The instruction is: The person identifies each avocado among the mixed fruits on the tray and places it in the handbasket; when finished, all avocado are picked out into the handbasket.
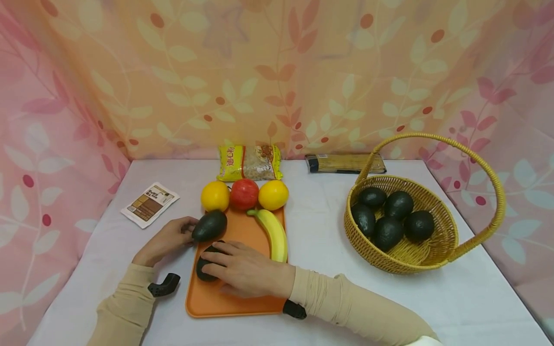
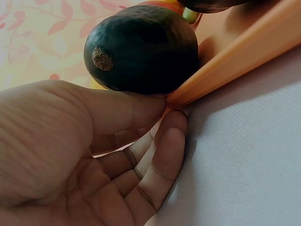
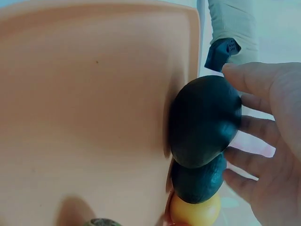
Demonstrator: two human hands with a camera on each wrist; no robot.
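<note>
On the orange tray (image 1: 259, 307), a dark avocado (image 1: 203, 269) lies under the curved fingers of my right hand (image 1: 248, 269). In the right wrist view, that avocado (image 3: 202, 122) has the thumb at one end and fingertips partly hidden behind it. My left hand (image 1: 169, 238) is at the tray's left edge, its thumb and fingers pinching the rim (image 2: 202, 84). Just above that thumb sits a second avocado (image 1: 210, 226); its stem end faces the left wrist camera. A banana (image 1: 274, 235) lies along the tray's right side.
Two yellow round fruits (image 1: 215, 196) flank a red fruit (image 1: 244, 194) along the tray's far end. Behind them lies a yellow food packet (image 1: 249, 162). A wicker basket (image 1: 446, 245) with several avocados stands at right. A brown-and-white sachet (image 1: 150, 204) lies at left, a noodle pack (image 1: 346, 163) at back.
</note>
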